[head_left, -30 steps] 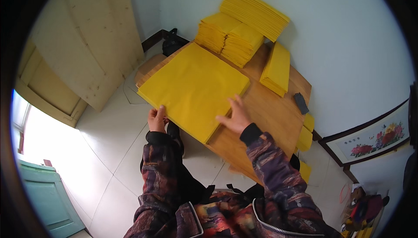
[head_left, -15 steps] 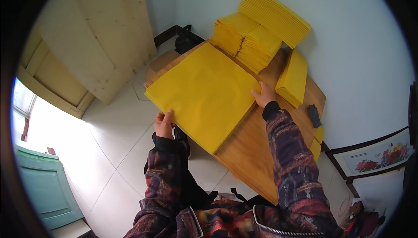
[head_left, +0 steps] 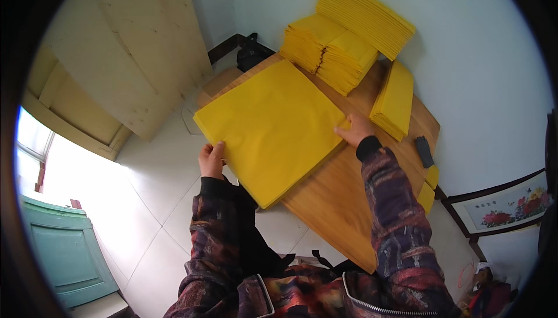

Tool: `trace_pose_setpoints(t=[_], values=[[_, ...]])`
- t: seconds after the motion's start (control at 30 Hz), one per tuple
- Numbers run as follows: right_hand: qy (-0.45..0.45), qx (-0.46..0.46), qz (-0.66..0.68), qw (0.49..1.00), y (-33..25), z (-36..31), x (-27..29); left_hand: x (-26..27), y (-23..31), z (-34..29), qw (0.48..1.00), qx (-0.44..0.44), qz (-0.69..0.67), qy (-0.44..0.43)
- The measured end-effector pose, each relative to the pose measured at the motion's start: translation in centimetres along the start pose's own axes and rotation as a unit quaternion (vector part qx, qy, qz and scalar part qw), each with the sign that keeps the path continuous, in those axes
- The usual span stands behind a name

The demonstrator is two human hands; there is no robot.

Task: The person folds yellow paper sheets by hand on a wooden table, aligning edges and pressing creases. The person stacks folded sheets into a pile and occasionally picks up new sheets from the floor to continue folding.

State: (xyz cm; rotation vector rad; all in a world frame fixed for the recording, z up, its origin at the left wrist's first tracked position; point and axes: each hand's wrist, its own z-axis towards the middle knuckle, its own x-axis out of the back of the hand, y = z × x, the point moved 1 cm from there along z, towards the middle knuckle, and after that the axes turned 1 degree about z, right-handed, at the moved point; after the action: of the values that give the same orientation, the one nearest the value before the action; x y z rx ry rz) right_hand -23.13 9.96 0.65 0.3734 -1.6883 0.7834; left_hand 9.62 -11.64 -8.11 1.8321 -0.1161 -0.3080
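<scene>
A flat stack of large yellow sheets (head_left: 273, 126) lies over the left part of the wooden table (head_left: 331, 213), with its near-left side jutting past the table edge. My left hand (head_left: 212, 160) pinches the stack's left edge, thumb on top and fingers below. On the opposite edge my right hand (head_left: 356, 130) is closed, its thumb over the top sheet and its other fingers partly hidden. Whether the sheets are paper or thin cloth I cannot tell.
Folded yellow bundles (head_left: 331, 50) are piled at the table's back, with a pleated yellow bundle (head_left: 366, 18) leaning on top. A narrower yellow stack (head_left: 394, 100) and a dark grey object (head_left: 424, 151) lie at the right. A black bag (head_left: 254, 53) stands behind the table.
The yellow stack has turned slightly, its near corner swinging left. My left hand has shifted left and a little away from me with it. My right hand has moved slightly right.
</scene>
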Motion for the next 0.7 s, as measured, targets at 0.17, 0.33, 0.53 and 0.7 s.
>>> trace_pose_setpoints(t=[0.17, 0.33, 0.53, 0.7], values=[[-0.048, 0.011, 0.052, 0.997, -1.1, -6.5, -1.1, 2.3, 3.6, 6.5, 0.978, -0.018, 0.191, -0.080], [-0.114, 0.022, 0.120, 0.986, -3.0, -12.8, -2.1, 0.8, 7.9, 13.1, 0.851, -0.100, 0.481, -0.186], [-0.108, 0.091, 0.152, 0.978, -5.4, -15.4, -2.7, -6.2, 9.8, 18.8, 0.735, -0.235, 0.593, -0.228], [0.003, 0.125, -0.018, 0.992, -7.0, -15.7, -3.3, -11.6, 9.4, 20.0, 0.776, -0.197, 0.558, -0.217]])
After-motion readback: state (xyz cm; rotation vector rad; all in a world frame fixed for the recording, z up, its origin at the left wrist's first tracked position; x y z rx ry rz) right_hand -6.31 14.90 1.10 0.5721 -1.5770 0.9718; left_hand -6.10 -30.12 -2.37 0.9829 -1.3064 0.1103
